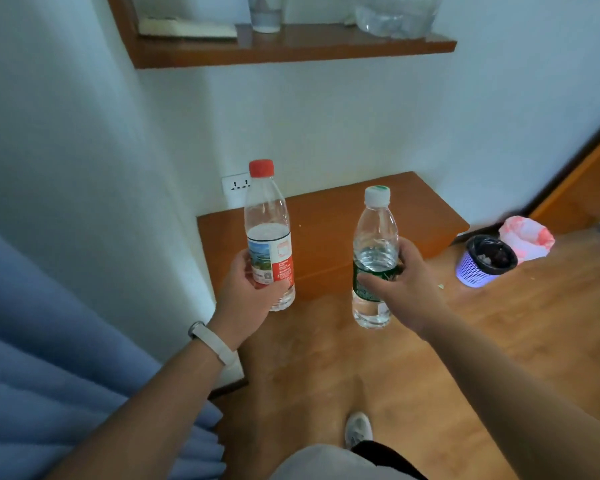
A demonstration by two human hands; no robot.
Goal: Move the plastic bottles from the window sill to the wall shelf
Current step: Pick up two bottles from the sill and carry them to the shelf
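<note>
I hold two clear plastic bottles upright in front of me, in mid-air. My left hand (248,294) grips the red-capped bottle (268,223) by its red and white label. My right hand (407,289) grips the white-capped bottle (376,244) around its green label. Both are partly filled with water. The wooden wall shelf (291,50) hangs on the white wall above them, at the top of the view. The window sill is out of view.
On the shelf stand a clear bottle (266,12), a crumpled clear plastic container (395,19) and a flat pale object (187,29). Below is a low wooden ledge (326,216) with a wall socket (237,187). A lilac bin (485,261) and pink-white bag (527,237) stand right; blue curtain (49,341) left.
</note>
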